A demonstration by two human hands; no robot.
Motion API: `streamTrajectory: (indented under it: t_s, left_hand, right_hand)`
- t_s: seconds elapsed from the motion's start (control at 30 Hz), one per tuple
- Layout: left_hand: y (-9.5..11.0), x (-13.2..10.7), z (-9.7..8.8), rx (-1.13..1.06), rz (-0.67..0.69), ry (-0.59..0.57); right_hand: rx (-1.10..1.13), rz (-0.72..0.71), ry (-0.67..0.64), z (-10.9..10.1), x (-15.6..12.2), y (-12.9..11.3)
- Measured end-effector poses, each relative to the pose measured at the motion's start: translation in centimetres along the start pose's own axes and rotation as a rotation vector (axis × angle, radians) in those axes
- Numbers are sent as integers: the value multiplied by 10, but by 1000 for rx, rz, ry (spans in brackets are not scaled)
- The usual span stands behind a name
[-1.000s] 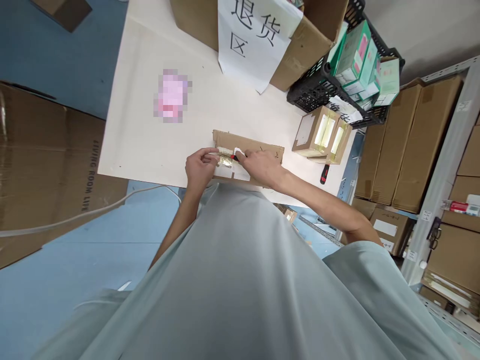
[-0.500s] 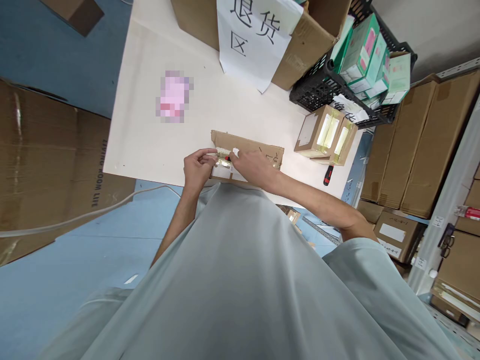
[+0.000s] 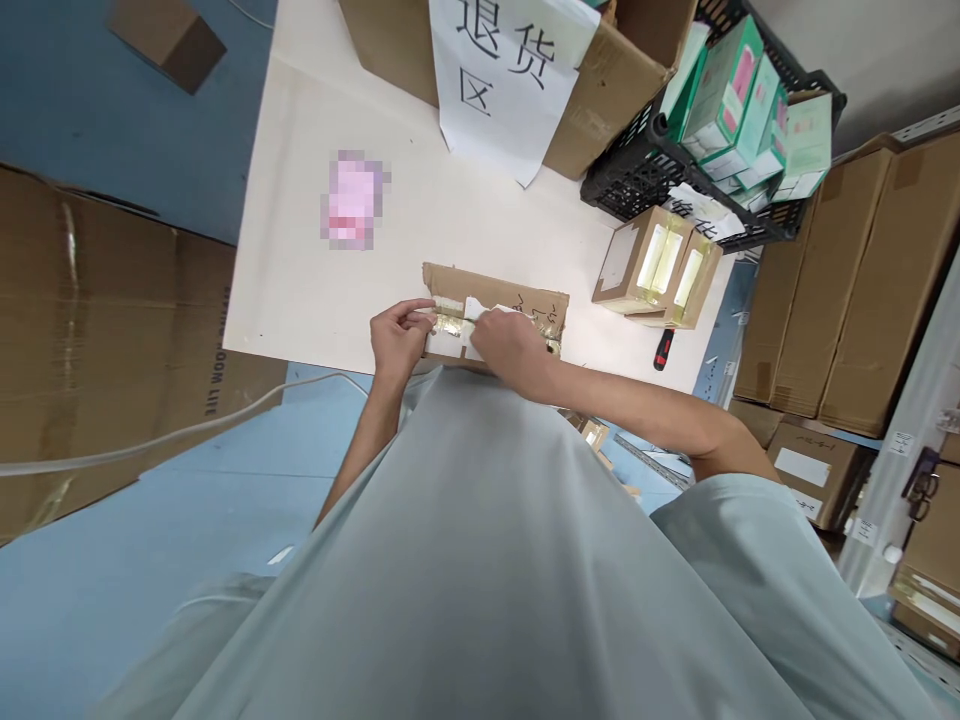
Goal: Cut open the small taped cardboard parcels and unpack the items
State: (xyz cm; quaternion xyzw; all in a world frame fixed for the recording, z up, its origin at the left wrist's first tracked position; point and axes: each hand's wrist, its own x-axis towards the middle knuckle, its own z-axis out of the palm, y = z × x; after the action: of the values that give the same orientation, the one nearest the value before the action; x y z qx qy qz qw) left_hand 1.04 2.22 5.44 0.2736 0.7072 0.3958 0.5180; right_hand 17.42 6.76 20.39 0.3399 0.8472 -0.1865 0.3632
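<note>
A flat brown cardboard box (image 3: pixel 495 288) with handwriting and clear tape along its seam lies at the table's near edge, against my shirt. My left hand (image 3: pixel 401 337) grips its left end, fingers bent over the taped edge. On the middle of the box, my right hand (image 3: pixel 511 347) is closed in a fist. What it holds is covered by the fingers now; a moment ago a small red and black tool tip showed there. White paper labels (image 3: pixel 446 344) and a torn white flap (image 3: pixel 474 308) show between the hands.
A red and black handled tool (image 3: pixel 663 350) lies right, near two taped cartons (image 3: pixel 651 262). Behind stand a black crate (image 3: pixel 622 180) of green boxes and a big carton (image 3: pixel 600 110) with a paper sign. A blurred pink item (image 3: pixel 352 200) lies left on the white table (image 3: pixel 292 270).
My right hand has slid right along the box seam, uncovering more tape and white paper. The red and black tip has gone from sight. My left hand stays at the box's left end.
</note>
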Motion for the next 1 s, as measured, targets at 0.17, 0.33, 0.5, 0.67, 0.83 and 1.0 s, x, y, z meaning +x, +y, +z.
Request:
streamTrajectory:
  t_s: [0.17, 0.33, 0.5, 0.67, 0.83, 1.0]
  left_hand:
    - [1, -4, 1, 41, 18, 33]
    - [0, -7, 12, 106, 50, 35]
    - [3, -11, 12, 296, 124, 6]
    - [20, -17, 44, 624, 602, -56]
    - [20, -14, 94, 753, 865, -531]
    - [11, -6, 95, 821, 851, -548]
  right_hand:
    - [-59, 190, -37, 26, -31, 39]
    - [-22, 304, -106, 47, -75, 75]
    - [29, 291, -84, 69, -84, 89]
    - [90, 284, -44, 74, -88, 93]
    - [141, 283, -19, 70, -94, 88]
    - [179, 318, -48, 68, -95, 86]
